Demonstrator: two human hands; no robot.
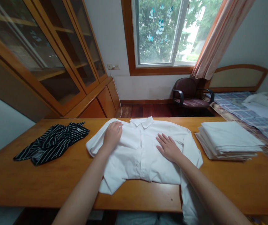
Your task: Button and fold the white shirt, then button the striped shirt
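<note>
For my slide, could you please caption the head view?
Left hand and right hand on shirt, between striped cloth and white stack.

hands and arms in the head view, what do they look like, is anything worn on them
The left hand and right hand are bare, with no gloves. The left forearm and right forearm are bare too, narrowing toward the wrists; no sleeve, watch, bracelet or cable shows on either. Finer details, such as the nails, are too soft to tell.
</note>
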